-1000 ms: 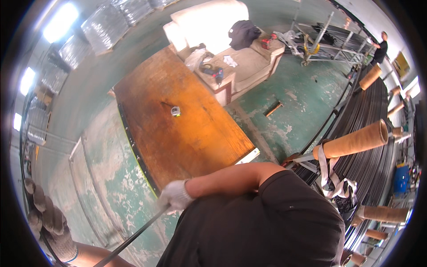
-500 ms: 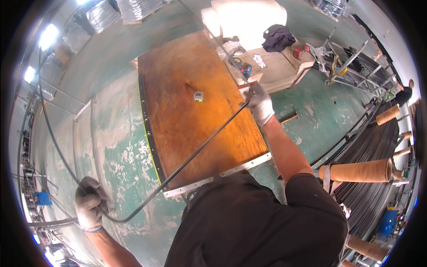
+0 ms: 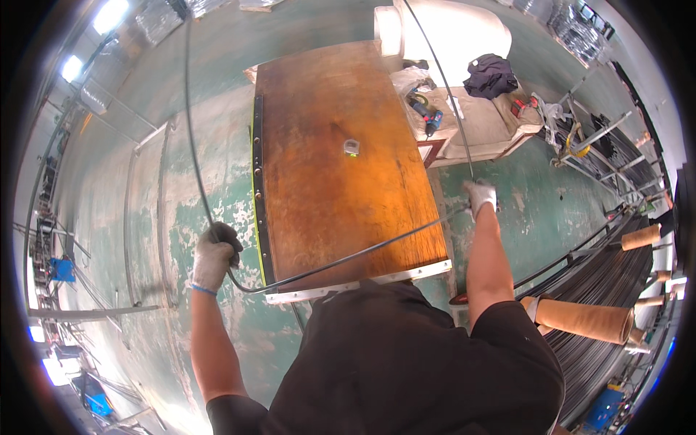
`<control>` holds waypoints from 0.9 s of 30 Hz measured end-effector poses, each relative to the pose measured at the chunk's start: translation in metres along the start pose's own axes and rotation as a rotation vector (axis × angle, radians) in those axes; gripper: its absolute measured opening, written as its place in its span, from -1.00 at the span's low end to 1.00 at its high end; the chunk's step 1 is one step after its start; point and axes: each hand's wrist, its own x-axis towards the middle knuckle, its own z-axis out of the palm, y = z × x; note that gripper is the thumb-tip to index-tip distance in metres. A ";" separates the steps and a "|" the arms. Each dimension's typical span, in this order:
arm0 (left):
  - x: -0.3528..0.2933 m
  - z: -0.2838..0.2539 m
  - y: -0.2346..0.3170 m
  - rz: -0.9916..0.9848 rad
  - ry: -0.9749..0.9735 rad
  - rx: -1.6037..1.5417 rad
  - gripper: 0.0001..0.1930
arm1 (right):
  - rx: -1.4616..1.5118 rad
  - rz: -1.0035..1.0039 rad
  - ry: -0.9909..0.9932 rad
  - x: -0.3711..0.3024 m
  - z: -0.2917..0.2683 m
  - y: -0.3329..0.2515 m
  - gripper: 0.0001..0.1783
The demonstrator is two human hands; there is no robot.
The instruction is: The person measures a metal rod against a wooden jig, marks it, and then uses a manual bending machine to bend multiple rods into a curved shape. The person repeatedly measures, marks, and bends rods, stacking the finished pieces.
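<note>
A long, thin dark rod [image 3: 355, 255], bent into a wide U, runs between my two gloved hands. My left hand [image 3: 212, 262] is closed round it beside the near left corner of a brown wooden tabletop [image 3: 312, 203]. Past the tabletop's right edge, my right hand [image 3: 481, 197] is closed on the other side of the bend. From each hand an end of the rod rises toward the far side. Between the hands, the bend passes over the tabletop's near edge. A small tape measure [image 3: 351, 148] lies on the wood.
A cream sofa [image 3: 471, 134] at the far right holds a power drill [image 3: 426, 116] and a dark garment [image 3: 491, 76]. Metal strips border the tabletop's left and near edges. To my right, cardboard tubes [image 3: 580, 319] stick out by a stack of long dark strips [image 3: 602, 290].
My left hand has moved up and right; my right hand has moved down and right. Both keep hold of the rod, whose right part now points up and away. My view has shifted left.
</note>
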 end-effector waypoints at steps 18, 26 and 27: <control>0.061 0.066 -0.285 0.001 0.287 0.476 -0.69 | -0.515 -0.053 0.447 -0.005 -0.055 0.102 -0.24; -0.003 0.119 -0.209 0.212 -0.015 0.892 -0.64 | -0.571 0.015 0.449 0.000 -0.047 0.092 -0.22; -0.014 0.123 -0.214 0.184 -0.114 0.959 -0.64 | -0.582 0.026 0.444 0.002 -0.045 0.094 -0.22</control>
